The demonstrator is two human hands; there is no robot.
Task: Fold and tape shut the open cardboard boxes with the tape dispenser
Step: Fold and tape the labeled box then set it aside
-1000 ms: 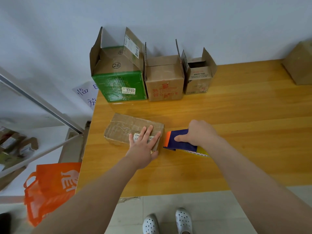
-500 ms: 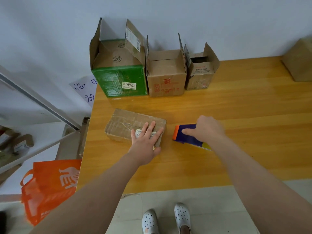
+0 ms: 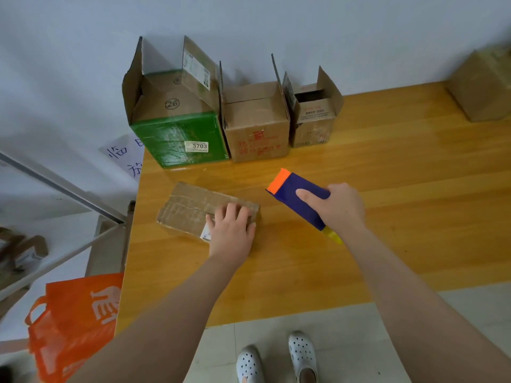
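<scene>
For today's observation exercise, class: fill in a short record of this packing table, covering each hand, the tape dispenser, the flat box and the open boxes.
Left hand: rests on the flat box
Right hand: grips the tape dispenser
Tape dispenser: apart from the flat box, orange end pointing away
Flat box: closed, taped, lying on the table
Open boxes: green box, brown box, small box, in a row by the wall, flaps up

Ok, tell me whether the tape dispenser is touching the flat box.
No, the tape dispenser in the right hand is apart from the flat box, table showing between.
</scene>
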